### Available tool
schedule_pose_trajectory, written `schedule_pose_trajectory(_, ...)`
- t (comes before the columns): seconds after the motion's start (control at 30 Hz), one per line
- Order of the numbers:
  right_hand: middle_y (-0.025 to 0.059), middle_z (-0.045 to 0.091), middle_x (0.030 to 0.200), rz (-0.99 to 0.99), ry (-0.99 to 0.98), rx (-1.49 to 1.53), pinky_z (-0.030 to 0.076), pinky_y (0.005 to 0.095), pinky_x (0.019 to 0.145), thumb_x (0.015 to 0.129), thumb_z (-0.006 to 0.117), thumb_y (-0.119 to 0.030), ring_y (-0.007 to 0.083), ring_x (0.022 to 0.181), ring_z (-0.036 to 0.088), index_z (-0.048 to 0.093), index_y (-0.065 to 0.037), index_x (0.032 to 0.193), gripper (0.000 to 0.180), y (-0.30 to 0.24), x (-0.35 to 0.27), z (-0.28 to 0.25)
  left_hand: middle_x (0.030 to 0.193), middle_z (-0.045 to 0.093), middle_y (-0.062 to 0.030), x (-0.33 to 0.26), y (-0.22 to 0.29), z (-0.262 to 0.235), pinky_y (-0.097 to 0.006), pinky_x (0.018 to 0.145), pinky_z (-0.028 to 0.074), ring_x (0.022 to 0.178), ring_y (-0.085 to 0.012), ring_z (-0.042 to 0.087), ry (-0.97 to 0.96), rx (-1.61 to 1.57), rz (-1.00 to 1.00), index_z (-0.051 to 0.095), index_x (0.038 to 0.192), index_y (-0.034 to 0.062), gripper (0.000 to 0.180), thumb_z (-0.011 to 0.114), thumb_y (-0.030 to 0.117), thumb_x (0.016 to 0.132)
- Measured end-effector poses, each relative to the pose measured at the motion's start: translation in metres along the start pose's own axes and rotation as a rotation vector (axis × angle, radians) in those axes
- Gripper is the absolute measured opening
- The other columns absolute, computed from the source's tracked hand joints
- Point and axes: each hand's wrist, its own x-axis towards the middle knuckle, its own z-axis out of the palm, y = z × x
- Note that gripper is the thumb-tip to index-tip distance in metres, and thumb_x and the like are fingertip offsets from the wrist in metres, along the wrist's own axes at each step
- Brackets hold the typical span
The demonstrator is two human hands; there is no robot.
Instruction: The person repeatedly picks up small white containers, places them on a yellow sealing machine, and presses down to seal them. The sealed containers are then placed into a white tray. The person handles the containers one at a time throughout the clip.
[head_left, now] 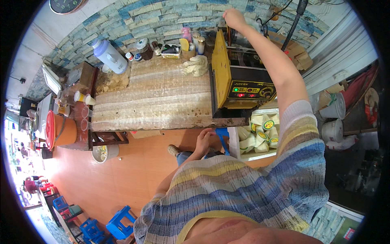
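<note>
My right arm stretches over a yellow and black machine (pixel 248 87) at the right end of the worktable. At the machine's far side my right hand (pixel 234 18) is closed; what its fingers hold, if anything, is hidden. Lights glow on the machine's front panel beside a round knob. My left hand (pixel 203 141) hangs low beside the table's front edge, fingers loosely stretched and holding nothing I can see. Right of it is a blue strap-like thing (pixel 222 140). A white foam box (pixel 232 142) below the machine holds several pale, pointed trimmed coconuts (pixel 260 140) with round labels.
On the worktable (pixel 154 93) lie white gloves (pixel 196 66); jars, bottles and a pale blue thermos (pixel 109 56) line the back. An orange lidded bucket (pixel 61 129) and cups stand left. Blue stools (pixel 121 223) and a white bin (pixel 105 153) are on the floor.
</note>
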Motion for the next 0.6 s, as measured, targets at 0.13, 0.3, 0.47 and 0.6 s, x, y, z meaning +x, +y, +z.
schedule_pose_trajectory(0.13, 0.0151, 0.066, 0.094, 0.053, 0.032, 0.118, 0.049, 0.0455, 0.076, 0.085, 0.046, -0.010, 0.0329, 0.085, 0.062, 0.067, -0.007, 0.091, 0.022, 0.000, -0.012, -0.011, 0.097, 0.063, -0.0063, 0.011, -0.013, -0.004, -0.025, 0.083, 0.043, 0.094, -0.0125, 0.056, -0.040, 0.040, 0.033, 0.053, 0.117, 0.0019, 0.027, 0.045, 0.015, 0.095)
schedule_pose_trajectory(0.3, 0.0212, 0.060, 0.081, 0.038, 0.067, 0.470, 0.046, 0.0393, 0.075, 0.085, 0.050, -0.024, 0.0337, 0.078, 0.058, 0.059, 0.005, 0.090, 0.030, -0.021, 0.000, -0.072, 0.096, 0.063, -0.0072, 0.010, -0.024, -0.013, -0.029, 0.090, 0.041, 0.099, -0.0169, 0.055, 0.007, -0.004, 0.035, 0.051, 0.117, -0.0016, 0.028, 0.043, 0.012, 0.094)
schedule_pose_trajectory(0.47, 0.0143, 0.061, 0.097, 0.013, 0.540, 0.459, 0.047, 0.0401, 0.077, 0.090, 0.049, -0.023, 0.0252, 0.086, 0.059, 0.061, -0.008, 0.102, 0.023, 0.058, -0.026, -0.141, 0.093, 0.066, -0.0106, -0.004, -0.021, -0.016, -0.032, 0.087, 0.044, 0.093, -0.0196, 0.059, 0.003, 0.239, 0.111, 0.053, 0.113, -0.0018, 0.027, 0.042, 0.009, 0.091)
schedule_pose_trajectory(0.6, 0.0127, 0.057, 0.089, 0.055, 0.565, 0.551, 0.046, 0.0382, 0.073, 0.090, 0.050, -0.022, 0.0241, 0.080, 0.056, 0.058, -0.006, 0.096, 0.020, 0.106, -0.047, -0.202, 0.092, 0.067, -0.0114, 0.008, -0.020, -0.001, -0.032, 0.083, 0.048, 0.090, -0.0200, 0.062, -0.089, 0.240, 0.123, 0.054, 0.112, -0.0020, 0.029, 0.045, 0.013, 0.089)
